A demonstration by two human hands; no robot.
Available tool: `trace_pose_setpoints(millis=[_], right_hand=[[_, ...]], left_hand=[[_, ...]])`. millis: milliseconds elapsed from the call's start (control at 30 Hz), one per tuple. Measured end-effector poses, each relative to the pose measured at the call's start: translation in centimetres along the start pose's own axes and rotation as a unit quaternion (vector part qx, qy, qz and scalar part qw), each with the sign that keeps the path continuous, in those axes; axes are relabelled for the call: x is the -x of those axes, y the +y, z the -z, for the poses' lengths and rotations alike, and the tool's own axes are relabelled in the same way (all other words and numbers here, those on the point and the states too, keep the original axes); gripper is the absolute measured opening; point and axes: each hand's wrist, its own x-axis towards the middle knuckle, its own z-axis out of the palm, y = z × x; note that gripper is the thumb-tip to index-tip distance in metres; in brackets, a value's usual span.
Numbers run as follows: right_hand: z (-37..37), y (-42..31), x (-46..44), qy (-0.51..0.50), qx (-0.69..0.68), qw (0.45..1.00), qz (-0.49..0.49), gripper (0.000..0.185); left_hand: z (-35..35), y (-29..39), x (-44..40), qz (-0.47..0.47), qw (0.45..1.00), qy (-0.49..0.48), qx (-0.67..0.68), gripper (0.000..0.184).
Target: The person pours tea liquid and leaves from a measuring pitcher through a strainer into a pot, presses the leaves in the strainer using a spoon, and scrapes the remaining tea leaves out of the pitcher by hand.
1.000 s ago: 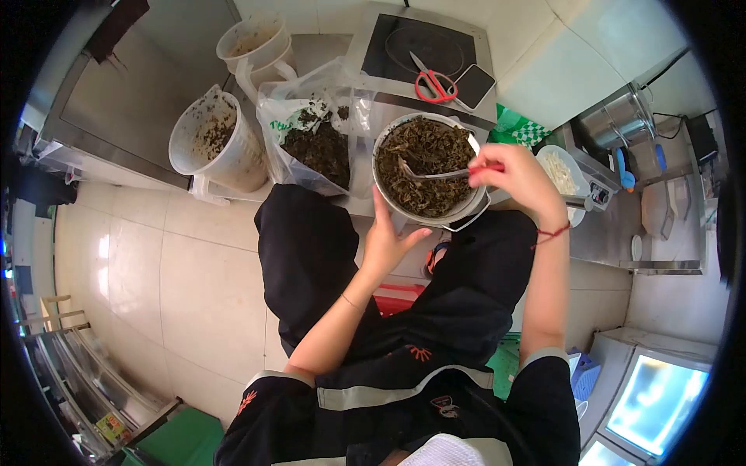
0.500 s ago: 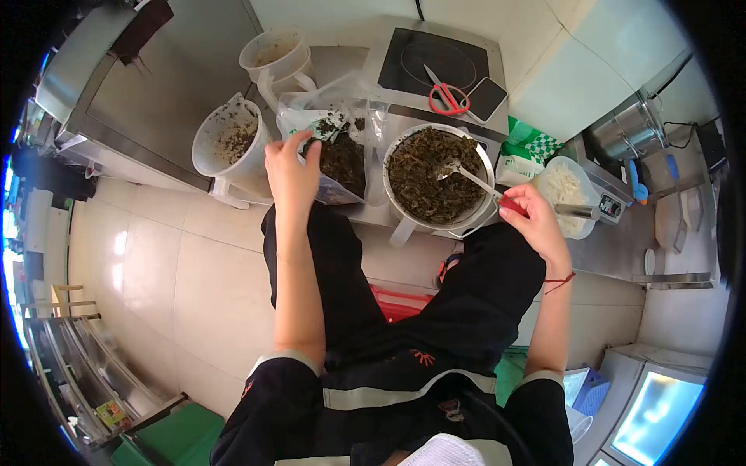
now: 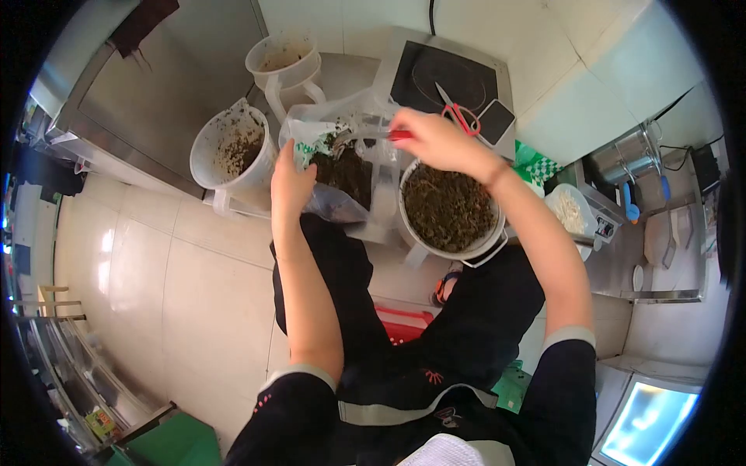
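Note:
My right hand point(image 3: 431, 140) is closed round the red handle of a metal spoon point(image 3: 361, 135). The spoon's head is over the mouth of a clear plastic bag point(image 3: 338, 203) that holds dark, wet-looking leaves point(image 3: 342, 175). On the bag's left edge, my left hand point(image 3: 291, 186) pinches the plastic between thumb and fingers. Right of the bag stands a white pot point(image 3: 458, 256), filled with chopped dark brown-green leaves point(image 3: 449, 206). My right forearm passes above its far right side.
Two stained white jugs, a near one point(image 3: 203, 155) and a far one point(image 3: 284, 81), stand left. Red-handled scissors point(image 3: 462, 120) and a phone point(image 3: 496, 123) lie on the induction cooker point(image 3: 443, 74). A tub of pale shreds point(image 3: 571, 210) sits right, by a green packet point(image 3: 536, 163).
My right hand has swung left with the spoon, from the pot of leaves to above the bag. My left hand stays at the bag's edge. The view has shifted slightly.

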Motion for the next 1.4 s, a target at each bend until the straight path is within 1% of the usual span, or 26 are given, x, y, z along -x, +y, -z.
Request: trace_pose_setpoints(millis=[67, 167, 267, 333, 400, 433, 467, 533, 600, 633, 667, 700, 767, 800, 833, 867, 933, 967, 1033, 1067, 1133, 1200, 1267, 1333, 1367, 1400], right_hand=[[-2.3, 1.4, -4.0, -0.053, 0.078, 0.995, 0.043, 0.016], [-3.3, 5.8, -7.3, -0.088, 0.172, 0.980, 0.049, 0.014], [-3.2, 10.1, -8.4, -0.070, 0.195, 0.977, 0.045, 0.013], [-3.0, 9.5, -8.6, -0.052, 0.213, 0.974, 0.057, 0.013], [-2.8, 9.8, -7.6, 0.004, 0.190, 0.981, 0.045, 0.014], [-2.5, 10.1, -7.7, -0.050, 0.232, 0.971, 0.016, 0.015], [-3.1, 10.0, -7.6, -0.047, 0.231, 0.972, 0.017, 0.015], [-3.5, 7.9, -7.4, -0.012, 0.130, 0.989, 0.069, 0.014], [-3.8, 8.5, -7.1, -0.005, 0.130, 0.988, 0.082, 0.013], [-3.8, 9.1, -7.3, -0.031, 0.176, 0.982, 0.061, 0.013], [-3.9, 9.6, -7.6, -0.054, 0.220, 0.973, 0.040, 0.012], [-4.4, 9.0, -7.2, -0.014, 0.186, 0.981, 0.062, 0.012], [-3.7, 8.8, -7.3, -0.008, 0.178, 0.982, 0.055, 0.012], [-3.6, 8.9, -6.7, 0.001, 0.169, 0.985, 0.040, 0.012], [-3.1, 9.0, -6.5, -0.039, 0.234, 0.971, 0.002, 0.014], [-3.2, 8.9, -6.2, -0.034, 0.233, 0.972, 0.000, 0.014], [-3.2, 8.4, -5.5, 0.048, 0.115, 0.989, 0.074, 0.009], [-3.1, 8.6, -4.9, 0.041, 0.112, 0.990, 0.070, 0.009], [-2.1, 9.3, -4.8, -0.006, 0.215, 0.976, 0.016, 0.010], [-2.0, 9.4, -4.6, -0.001, 0.216, 0.976, 0.016, 0.010], [-1.3, 8.3, -4.0, 0.034, 0.071, 0.997, -0.018, 0.013], [-0.2, 9.0, -3.5, 0.019, 0.048, 0.997, -0.049, 0.016], [0.4, 9.5, -2.7, 0.006, 0.025, 0.997, -0.079, 0.019], [2.1, 7.3, -1.7, -0.042, -0.132, 0.965, -0.224, 0.025], [2.8, 5.7, -1.0, -0.051, -0.157, 0.939, -0.301, 0.027], [3.3, 4.9, -0.4, -0.050, -0.157, 0.939, -0.303, 0.027]], left_hand=[[0.6, 1.5, 0.6, 0.010, 1.000, 0.001, 0.021, 0.062], [0.8, 1.4, 0.4, 0.024, 1.000, -0.006, 0.000, 0.066], [1.6, 1.2, 0.2, 0.023, 0.999, 0.003, 0.028, 0.066], [2.0, 1.6, -0.3, 0.048, 0.999, -0.011, 0.016, 0.066], [1.7, 1.3, 0.0, 0.005, 1.000, -0.003, 0.029, 0.066], [2.2, 2.4, 0.2, 0.038, 0.998, -0.025, 0.034, 0.066], [2.2, 2.1, 0.1, 0.036, 0.999, -0.025, 0.031, 0.066], [1.9, 1.6, 0.3, 0.000, 1.000, 0.013, 0.017, 0.066], [2.2, 1.9, 0.7, 0.044, 0.998, -0.012, 0.035, 0.065], [2.4, 2.1, 0.4, 0.068, 0.996, -0.031, 0.052, 0.064], [2.5, 2.1, 0.5, 0.066, 0.996, -0.029, 0.049, 0.064], [2.4, 1.9, 0.6, 0.048, 0.998, -0.016, 0.042, 0.065], [2.0, 1.4, 0.7, 0.011, 1.000, 0.017, 0.017, 0.065], [2.0, 1.5, 1.1, 0.015, 1.000, 0.013, 0.016, 0.065], [1.9, 1.6, 0.8, 0.021, 0.999, 0.009, 0.024, 0.065], [2.0, 1.8, 0.5, 0.026, 0.999, 0.004, 0.032, 0.065], [2.2, 2.0, 0.1, 0.012, 1.000, 0.008, 0.012, 0.065], [2.2, 2.2, 0.7, 0.005, 1.000, 0.003, -0.010, 0.065], [2.2, 2.6, 0.7, 0.038, 0.999, -0.015, 0.012, 0.066], [2.3, 2.8, 0.5, 0.070, 0.996, -0.030, 0.035, 0.066], [2.0, 2.7, 0.5, 0.045, 0.999, -0.017, 0.017, 0.066], [1.9, 2.3, 0.7, 0.016, 1.000, -0.011, -0.005, 0.067], [1.8, 2.2, 0.7, 0.035, 0.999, -0.017, 0.007, 0.067], [1.9, 2.3, 0.8, 0.038, 0.999, -0.025, 0.010, 0.067], [2.0, 2.4, 0.8, 0.042, 0.999, -0.032, 0.013, 0.067], [1.9, 2.4, 0.8, 0.041, 0.998, -0.034, 0.013, 0.067]])
